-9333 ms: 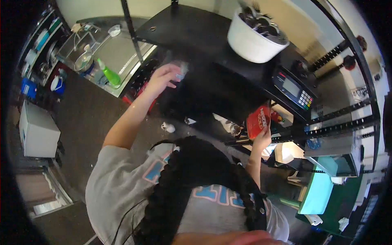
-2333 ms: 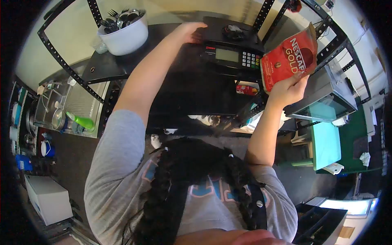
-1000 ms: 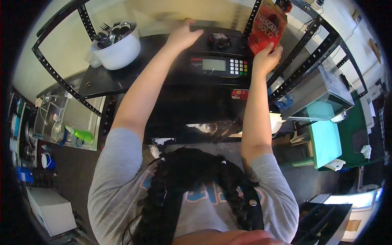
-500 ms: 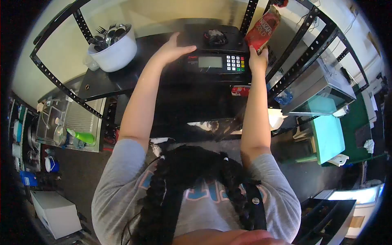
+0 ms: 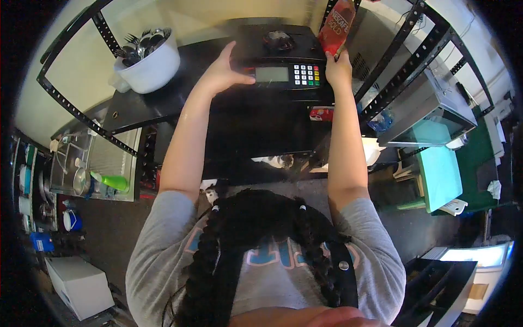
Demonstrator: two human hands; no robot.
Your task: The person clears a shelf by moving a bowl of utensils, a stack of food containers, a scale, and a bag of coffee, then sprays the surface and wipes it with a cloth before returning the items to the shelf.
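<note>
I see the left hand spread open, fingers and thumb apart, resting against the left side of the black digital scale on the top shelf; it grips nothing, it only lies against the scale's casing beside the grey display. The right hand is closed on the lower end of a red Nescafé Gold coffee pouch, fingers clamped round its bottom edge, and the heel of that hand sits at the right edge of the scale, just beside the keypad.

The pouch stands nearly upright, tilted a little to the right, above the right rear corner of the scale and in front of a black perforated rack upright. Its white lettering faces me; the top runs out of the frame. The scale itself sits square on the shelf, display and coloured keys towards me, with a small dark object lying on its platform; I cannot tell what that is.

Against half a second ago, the scale sits closer to me on the shelf with both hands at its sides as before, and the pouch has gone from leaning right to almost upright. Two seconds back the pouch was held well out to the right of the scale, and the left hand lay behind it.

A white bowl of cutlery stands well to the left on the same shelf.
</note>
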